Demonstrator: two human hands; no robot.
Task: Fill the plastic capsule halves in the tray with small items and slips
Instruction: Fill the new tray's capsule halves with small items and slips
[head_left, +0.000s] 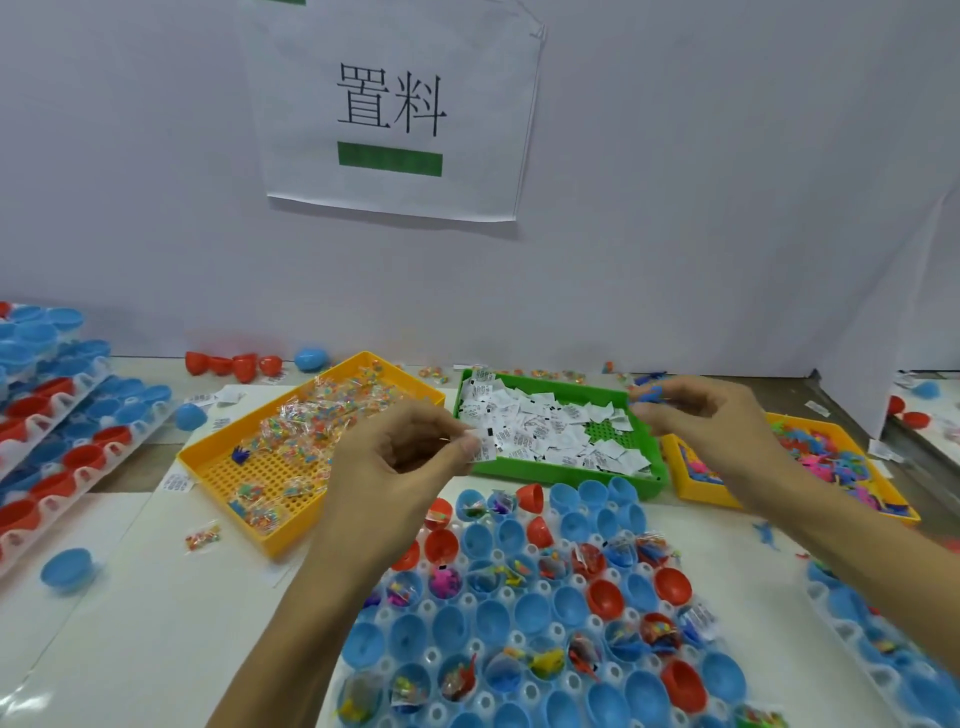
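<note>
Overhead, crinkled paper slips (556, 428) (green tray (571, 474))

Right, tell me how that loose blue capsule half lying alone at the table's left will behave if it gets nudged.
The loose blue capsule half is probably light, being a thin plastic shell. With its rounded body resting on the flat table outside any tray, it would likely rock or skid. Its smooth surface may be slippery to pinch.
</note>
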